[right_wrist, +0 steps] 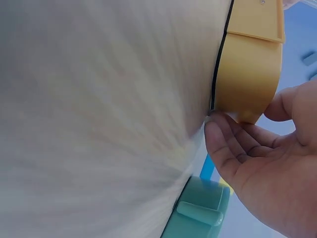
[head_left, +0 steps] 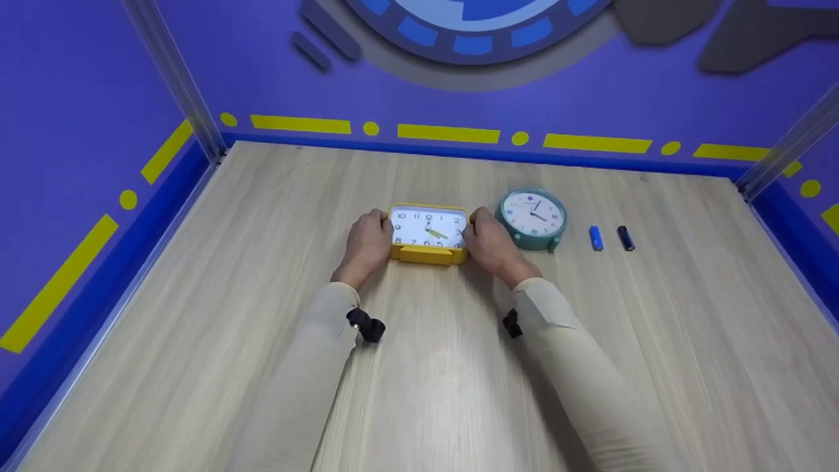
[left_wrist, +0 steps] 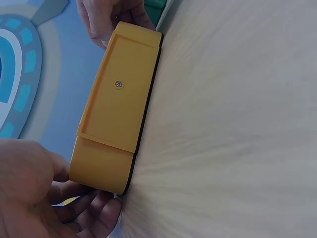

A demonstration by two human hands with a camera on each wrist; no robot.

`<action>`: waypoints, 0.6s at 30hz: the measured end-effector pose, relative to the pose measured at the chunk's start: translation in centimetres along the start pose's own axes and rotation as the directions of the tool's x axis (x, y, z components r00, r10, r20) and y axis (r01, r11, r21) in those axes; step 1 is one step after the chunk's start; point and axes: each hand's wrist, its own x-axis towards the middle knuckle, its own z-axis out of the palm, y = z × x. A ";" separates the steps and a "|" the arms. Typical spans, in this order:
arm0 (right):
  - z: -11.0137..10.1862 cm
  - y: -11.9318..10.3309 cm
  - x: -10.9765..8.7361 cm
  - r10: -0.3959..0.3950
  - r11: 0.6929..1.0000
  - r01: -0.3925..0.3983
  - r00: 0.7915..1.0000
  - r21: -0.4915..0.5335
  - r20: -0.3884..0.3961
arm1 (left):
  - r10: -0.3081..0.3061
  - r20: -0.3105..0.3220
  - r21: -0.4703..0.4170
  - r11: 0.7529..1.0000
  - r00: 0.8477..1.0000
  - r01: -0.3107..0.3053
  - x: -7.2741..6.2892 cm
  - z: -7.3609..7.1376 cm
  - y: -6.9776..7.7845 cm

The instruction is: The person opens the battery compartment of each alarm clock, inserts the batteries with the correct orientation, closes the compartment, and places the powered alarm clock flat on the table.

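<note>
A rectangular yellow clock (head_left: 427, 233) with a white dial lies face up on the table. At its left end, my left hand (head_left: 367, 246) grips the case. My right hand (head_left: 496, 248) grips the opposite end. The left wrist view shows the clock's yellow side (left_wrist: 116, 94) with one screw in it, the thumb near the front edge and the fingers curled by the end. Seen from the right wrist, the fingertips of the right hand (right_wrist: 277, 158) reach the case's lower edge at the table. Close to that hand is a round teal clock (head_left: 534, 219), face up.
Right of the teal clock lie a blue battery (head_left: 595, 238) and a dark battery (head_left: 626, 238), side by side. The wooden table (head_left: 419, 393) ends at a purple back wall (head_left: 446, 105) with yellow markings. Another wall (head_left: 59, 118) runs along the left.
</note>
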 end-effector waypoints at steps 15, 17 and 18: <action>-0.1 0.5 -1.6 -0.056 0.998 0.056 0.998 -0.041 0.003 | 0.039 -0.010 0.066 0.997 0.999 -0.038 -2.2 0.0 0.0; -0.3 0.6 -1.9 -0.053 0.998 0.053 0.999 -0.043 0.004 | 0.044 -0.006 0.080 0.996 0.999 -0.043 -2.3 0.1 0.1; -0.4 0.7 -2.0 -0.051 0.998 0.051 0.999 -0.045 0.005 | 0.048 -0.005 0.088 0.995 0.999 -0.047 -2.4 0.2 0.2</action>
